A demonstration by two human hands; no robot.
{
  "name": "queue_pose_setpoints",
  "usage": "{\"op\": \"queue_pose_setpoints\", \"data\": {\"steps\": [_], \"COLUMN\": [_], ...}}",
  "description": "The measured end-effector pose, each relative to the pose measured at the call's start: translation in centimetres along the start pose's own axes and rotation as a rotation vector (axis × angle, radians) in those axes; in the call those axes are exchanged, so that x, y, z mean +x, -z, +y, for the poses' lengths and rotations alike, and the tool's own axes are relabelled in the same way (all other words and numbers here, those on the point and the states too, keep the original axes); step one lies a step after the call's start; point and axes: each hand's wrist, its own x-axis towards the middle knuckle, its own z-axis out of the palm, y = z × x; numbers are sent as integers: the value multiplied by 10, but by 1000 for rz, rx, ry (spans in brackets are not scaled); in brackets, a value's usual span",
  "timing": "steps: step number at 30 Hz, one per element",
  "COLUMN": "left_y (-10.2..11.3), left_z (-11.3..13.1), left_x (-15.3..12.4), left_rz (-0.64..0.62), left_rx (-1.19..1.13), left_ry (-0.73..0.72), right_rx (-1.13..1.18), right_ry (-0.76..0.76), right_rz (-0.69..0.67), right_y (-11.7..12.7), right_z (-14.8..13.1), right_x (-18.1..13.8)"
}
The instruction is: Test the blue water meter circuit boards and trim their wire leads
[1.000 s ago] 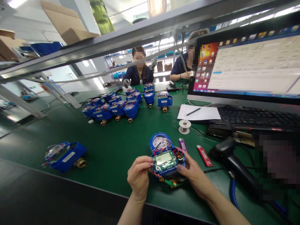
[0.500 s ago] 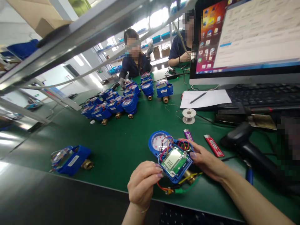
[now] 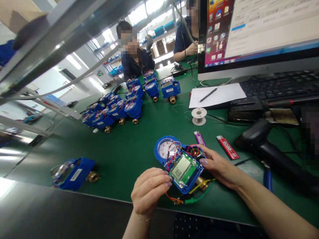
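The meter (image 3: pixel 181 168) has turned, held in the half-curled right hand (image 3: pixel 217 166).

Looked forward and down from the person's head, tilted sideways. Took in the green bench (image 3: pixel 112 156) from close above.

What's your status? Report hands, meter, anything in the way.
Right hand holds blue meter; left hand at its left edge. Circuit board exposed. Purple item close beyond right hand, not covering meter.
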Motion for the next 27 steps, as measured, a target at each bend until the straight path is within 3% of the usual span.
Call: {"op": "queue_pose_setpoints", "data": {"steps": [27], "left_y": [0], "left_z": [-5], "left_x": [4], "left_rz": [-8], "left_rx": [-83], "left_ry": [-4], "right_rx": [14], "right_ry": [9], "right_rz": [-20], "right_y": [-1], "right_z": [-2], "right_x": [1]}}
